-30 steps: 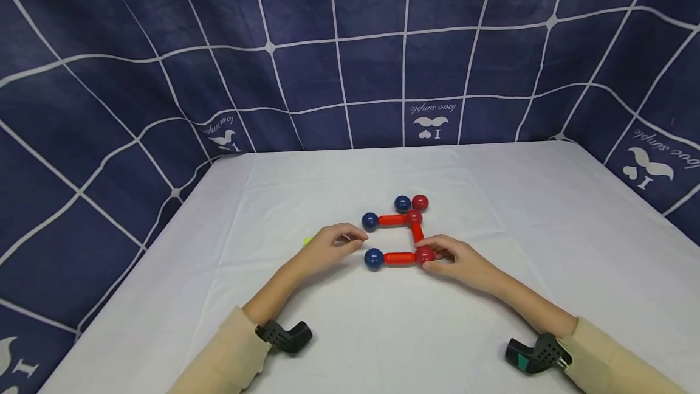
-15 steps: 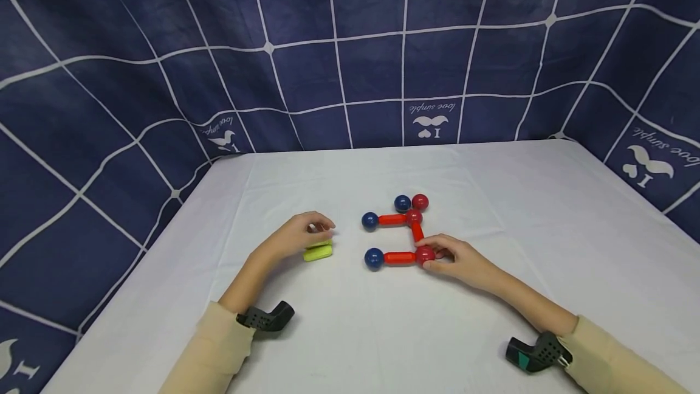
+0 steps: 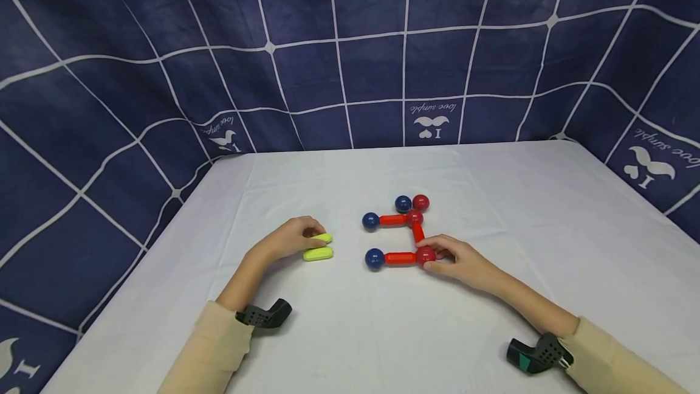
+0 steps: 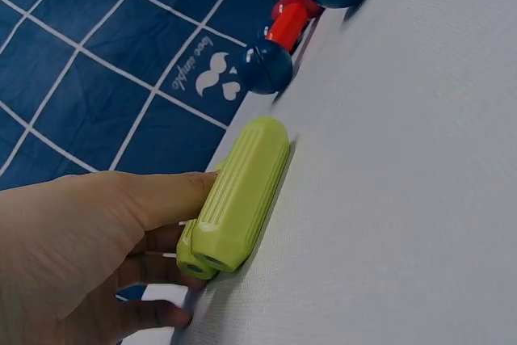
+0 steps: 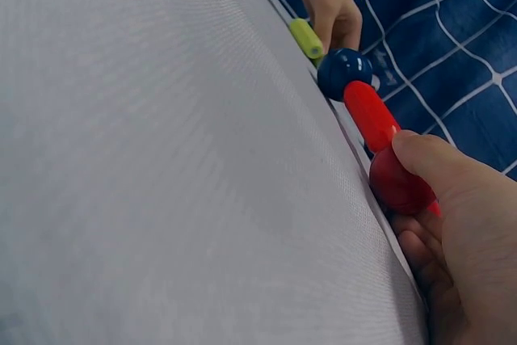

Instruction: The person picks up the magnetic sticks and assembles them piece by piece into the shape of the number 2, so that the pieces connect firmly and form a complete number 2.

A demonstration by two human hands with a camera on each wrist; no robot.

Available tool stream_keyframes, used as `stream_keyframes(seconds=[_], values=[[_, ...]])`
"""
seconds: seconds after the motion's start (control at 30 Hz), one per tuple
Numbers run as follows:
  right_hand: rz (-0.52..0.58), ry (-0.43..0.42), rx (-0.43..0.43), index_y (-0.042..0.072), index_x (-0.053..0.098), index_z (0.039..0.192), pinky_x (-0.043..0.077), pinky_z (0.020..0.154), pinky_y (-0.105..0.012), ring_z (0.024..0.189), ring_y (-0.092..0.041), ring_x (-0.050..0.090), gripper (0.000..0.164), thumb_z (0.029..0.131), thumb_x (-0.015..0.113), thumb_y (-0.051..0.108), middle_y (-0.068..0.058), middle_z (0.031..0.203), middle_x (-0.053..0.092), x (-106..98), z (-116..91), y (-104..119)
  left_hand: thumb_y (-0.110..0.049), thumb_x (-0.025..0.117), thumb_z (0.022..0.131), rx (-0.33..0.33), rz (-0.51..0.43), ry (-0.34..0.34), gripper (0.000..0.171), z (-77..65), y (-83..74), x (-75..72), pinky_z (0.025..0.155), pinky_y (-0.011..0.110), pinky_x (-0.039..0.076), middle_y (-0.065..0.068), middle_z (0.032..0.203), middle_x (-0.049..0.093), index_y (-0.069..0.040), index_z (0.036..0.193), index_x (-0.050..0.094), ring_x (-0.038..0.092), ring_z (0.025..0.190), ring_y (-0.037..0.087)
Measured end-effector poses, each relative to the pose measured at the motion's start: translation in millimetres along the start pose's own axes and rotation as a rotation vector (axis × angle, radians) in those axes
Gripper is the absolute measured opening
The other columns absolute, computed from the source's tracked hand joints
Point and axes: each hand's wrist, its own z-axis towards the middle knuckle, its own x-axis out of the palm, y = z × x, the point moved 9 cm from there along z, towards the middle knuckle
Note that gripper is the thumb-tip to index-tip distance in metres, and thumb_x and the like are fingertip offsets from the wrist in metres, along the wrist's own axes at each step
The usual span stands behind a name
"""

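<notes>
In the head view my left hand [image 3: 290,237] pinches the farther of two yellow-green magnetic rods [image 3: 325,238], thumb in front and fingers behind. The nearer yellow-green rod [image 3: 318,254] lies parallel beside it; in the left wrist view this near rod [image 4: 244,191] partly hides the other. My right hand [image 3: 465,265] grips the red ball [image 3: 423,255] at the near right corner of a three-sided figure. From that ball a red rod [image 3: 400,258] runs left to a blue ball [image 3: 374,259]. Another red rod [image 3: 418,231] leads back to a second red ball [image 3: 414,217].
At the figure's back, a red rod [image 3: 392,219] joins a blue ball [image 3: 370,221]. Behind stand a loose-looking blue ball [image 3: 403,203] and red ball [image 3: 420,202], close together. A white cloth [image 3: 350,333] covers the table; dark blue gridded fabric [image 3: 372,72] rises behind.
My left hand has moved left from beside the blue balls to the yellow-green rods, and its fingers have come down around the farther one. My right hand stays on the red ball.
</notes>
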Motion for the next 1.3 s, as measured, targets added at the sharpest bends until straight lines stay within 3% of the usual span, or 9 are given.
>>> stream_keyframes(seconds=[0.23,0.6,0.77,0.97,1.07,1.3], values=[[0.003,-0.001,0.000,0.017,0.055,0.122,0.046,0.082,-0.018,0.095,-0.013,0.052,0.041,0.083,0.064,0.028,-0.003,0.113,0.056,0.7,-1.3,0.5,-0.029,0.063,0.083,-0.059,0.099,-0.056,0.021,-0.5,-1.9,-3.0,0.059,0.024,0.036,-0.002,0.072,0.053,-0.009,0.089,0.063,0.044,0.065,0.011],[-0.010,-0.007,-0.012,0.016,0.055,0.121,0.046,0.081,-0.019,0.094,-0.013,0.052,0.041,0.083,0.065,0.027,-0.003,0.113,0.057,0.6,-0.5,0.7,-0.028,0.064,0.082,-0.092,-0.047,-0.027,0.018,-8.6,-48.7,7.6,0.057,0.024,0.039,0.000,0.080,0.056,-0.011,0.089,0.063,0.048,0.066,0.013],[-0.013,-0.005,-0.010,0.017,0.055,0.121,0.046,0.081,-0.019,0.094,-0.013,0.052,0.041,0.083,0.065,0.028,-0.002,0.113,0.057,0.8,-0.6,1.4,-0.026,0.066,0.080,-0.117,-0.137,0.050,0.018,-14.1,-66.7,22.7,0.057,0.023,0.041,0.001,0.076,0.057,-0.009,0.086,0.062,0.050,0.063,0.013],[-0.014,-0.002,-0.009,0.017,0.055,0.122,0.046,0.082,-0.019,0.095,-0.014,0.052,0.041,0.083,0.064,0.028,-0.003,0.114,0.057,0.8,-0.4,2.0,-0.022,0.067,0.078,-0.142,-0.330,0.190,0.019,-23.1,-80.0,50.6,0.057,0.026,0.049,0.001,0.064,0.059,-0.004,0.083,0.062,0.055,0.054,0.011],[-0.017,-0.003,-0.006,0.017,0.055,0.121,0.046,0.082,-0.018,0.095,-0.014,0.052,0.041,0.083,0.064,0.028,-0.003,0.114,0.057,0.7,-0.3,1.7,-0.019,0.067,0.078,-0.157,-0.418,0.250,0.018,-26.3,-82.5,63.7,0.057,0.025,0.051,0.001,0.060,0.059,-0.002,0.080,0.061,0.057,0.053,0.010],[-0.018,-0.005,-0.009,0.016,0.055,0.121,0.046,0.081,-0.019,0.095,-0.015,0.052,0.041,0.083,0.064,0.028,-0.004,0.114,0.056,0.3,-0.4,2.4,-0.015,0.064,0.081,-0.237,-0.559,0.317,0.015,-26.4,-74.9,85.1,0.053,0.016,0.049,0.000,0.059,0.061,0.000,0.081,0.063,0.060,0.052,0.007]])
